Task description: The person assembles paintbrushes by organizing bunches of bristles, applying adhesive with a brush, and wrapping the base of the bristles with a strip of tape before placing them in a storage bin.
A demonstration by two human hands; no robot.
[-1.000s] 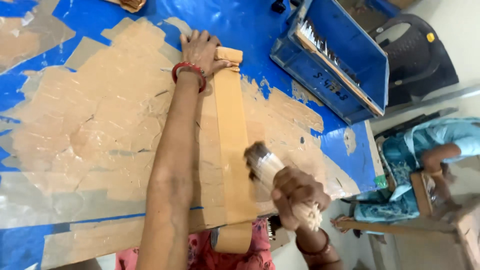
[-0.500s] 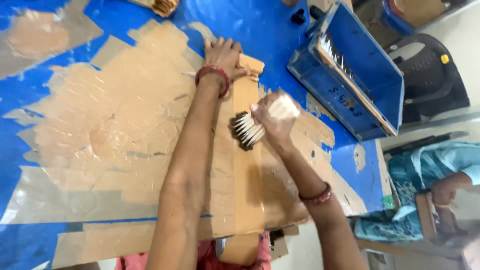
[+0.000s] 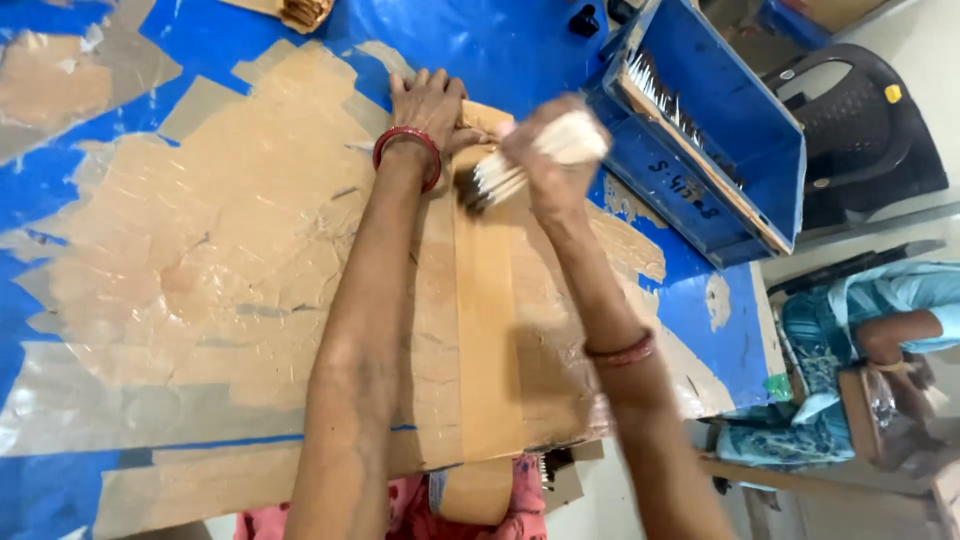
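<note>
Moved: since the earlier frames the right hand (image 3: 555,150) has carried the brush (image 3: 500,180) up the brown strip (image 3: 487,340), from its near end to its far end, and now sits just beside the left hand (image 3: 430,105).
Head view, right hand: fist closed around the pale handle of the brush, bristles pointing left and down; the hand is blurred, so whether the bristles touch the strip cannot be told.
Head view, left hand: palm down, fingers spread flat, pressing the far end of the strip; it grips nothing. A red bangle (image 3: 408,150) circles the wrist.
Brown strip: long, narrow, paper-like, running from under the left hand's fingers back toward the person, its near end hanging over the table edge.
Under the grip: blue table (image 3: 520,50) patched with tan paper and shiny film (image 3: 200,260).
Right of the brush: blue crate (image 3: 720,130) tilted on its side, thin sticks inside.
Further right: black plastic chair (image 3: 870,120); a seated person in light blue clothing (image 3: 880,330).
</note>
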